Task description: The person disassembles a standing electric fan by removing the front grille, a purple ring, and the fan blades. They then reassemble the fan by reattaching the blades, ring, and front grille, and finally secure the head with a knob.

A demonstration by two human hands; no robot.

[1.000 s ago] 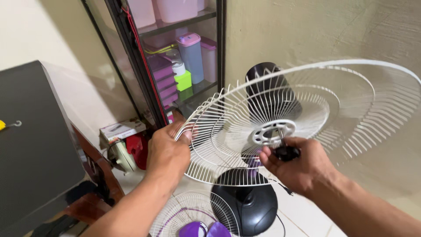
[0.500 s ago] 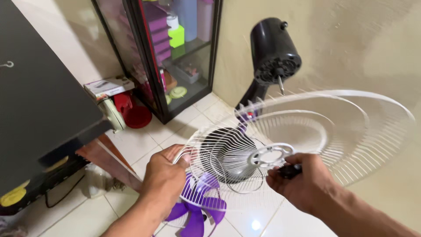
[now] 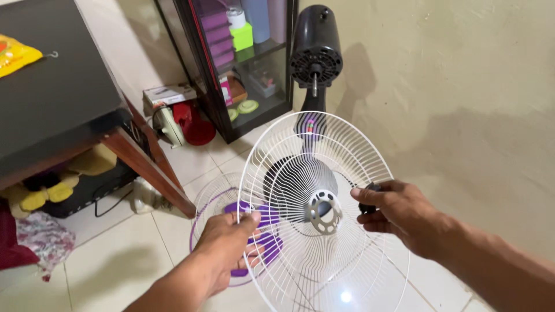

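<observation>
I see fan guard point(image 3: 315, 190): thin white-coated wire, smooth. Motor housing point(image 3: 315, 55): black plastic, matt. Blades point(image 3: 260, 231), near floor: glossy purple plastic. Floor tiles point(image 3: 115, 254): glazed, shiny. Table top point(image 3: 52, 98), left: dull black, wooden legs. Wall point(image 3: 462, 86), right: rough matt plaster.

A dark worktop point(image 3: 52, 98) with wooden legs stands at the left, a yellow packet point(image 3: 16, 53) on it. A black glass cabinet point(image 3: 231, 63) holds purple boxes point(image 3: 215, 32) and a green box point(image 3: 242, 36). A red bowl point(image 3: 198, 132) sits on the tiled floor point(image 3: 115, 248).
</observation>
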